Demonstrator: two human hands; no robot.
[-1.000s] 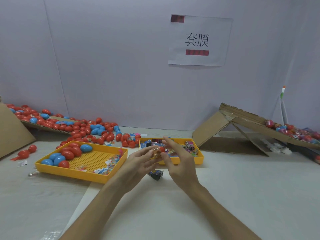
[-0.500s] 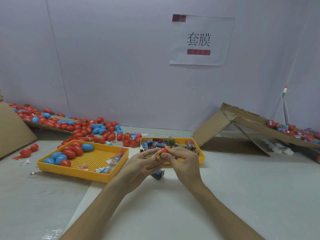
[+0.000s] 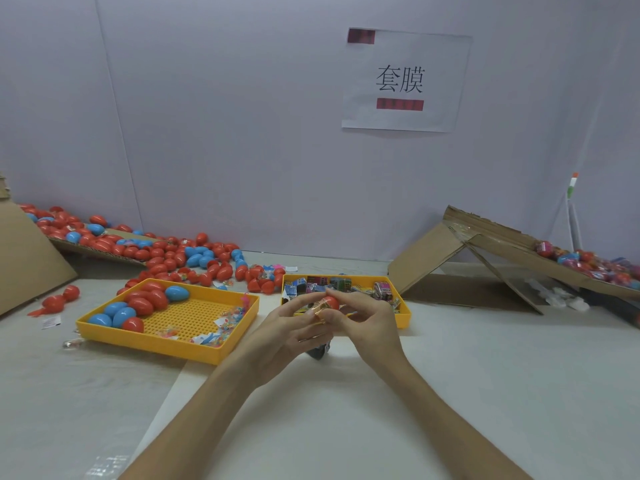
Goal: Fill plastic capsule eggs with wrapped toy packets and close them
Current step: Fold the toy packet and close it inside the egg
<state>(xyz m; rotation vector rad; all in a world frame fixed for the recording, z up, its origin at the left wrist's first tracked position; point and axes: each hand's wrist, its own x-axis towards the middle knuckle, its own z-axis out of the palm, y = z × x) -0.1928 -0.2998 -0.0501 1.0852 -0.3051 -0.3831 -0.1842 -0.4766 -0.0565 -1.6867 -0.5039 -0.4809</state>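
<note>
Red capsule egg [image 3: 330,302] pinched in right grip [image 3: 367,323], raised above bench [image 3: 346,427]. Gold wrapped packet [image 3: 320,309] pinched in left grip [image 3: 291,327] and pressed against egg. Judged: packet is being stuffed in before halves are snapped shut. Packet tray [image 3: 403,318] set just beyond grips, egg tray [image 3: 166,348] left of left grip, both likely kept within reach. Dark packet [image 3: 318,351] left beneath grips. Wall sign [image 3: 401,81] far beyond grips is read "套膜"; red bars on it blurred.

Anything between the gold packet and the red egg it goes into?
Nothing visible. The gold packet sits right against the red egg, and both are pinched between the left hand and the right hand. Fingers hide the egg's opening.
</note>
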